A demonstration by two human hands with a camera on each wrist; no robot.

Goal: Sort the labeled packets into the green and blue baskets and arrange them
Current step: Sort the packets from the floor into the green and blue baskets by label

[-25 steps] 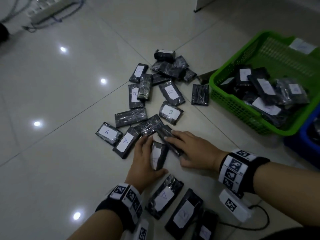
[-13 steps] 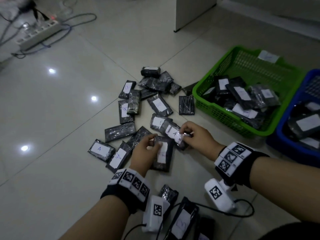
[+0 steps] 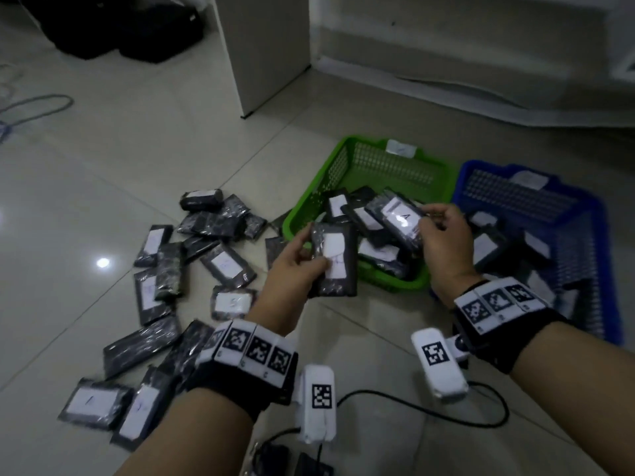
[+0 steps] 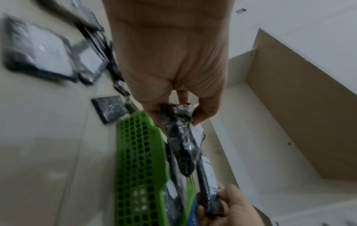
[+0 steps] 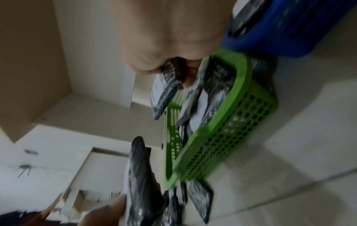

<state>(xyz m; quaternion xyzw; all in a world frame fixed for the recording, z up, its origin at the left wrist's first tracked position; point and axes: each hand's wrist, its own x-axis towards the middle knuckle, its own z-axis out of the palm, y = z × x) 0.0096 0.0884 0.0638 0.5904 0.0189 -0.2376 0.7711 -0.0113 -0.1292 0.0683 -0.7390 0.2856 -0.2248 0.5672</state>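
Note:
My left hand [image 3: 302, 255] grips a black wrapped packet [image 3: 335, 266] with a white label, held in the air at the near left corner of the green basket [image 3: 311, 207]. My right hand [image 3: 443, 235] pinches another packet labeled A [image 3: 400, 218] above the green basket's contents. In the left wrist view the left hand's packet [image 4: 179, 137] hangs over the green basket wall [image 4: 139, 160]. The right wrist view has the A packet [image 5: 164, 93] beside the green basket [image 5: 228, 122]. The blue basket [image 3: 604, 262] stands to the right and holds several packets.
Several labeled packets [image 3: 226, 266] lie scattered on the tiled floor left of the baskets. More packets [image 3: 92, 403] lie near my left forearm. A white cabinet panel [image 3: 264, 53] stands behind. Dark bags [image 3: 120, 25] sit at the far left. A cable [image 3: 446, 417] trails by my wrists.
Both hands lifted a packet each from the floor pile and carried them right and up toward the green basket. The view has shifted up and right, bringing the blue basket in.

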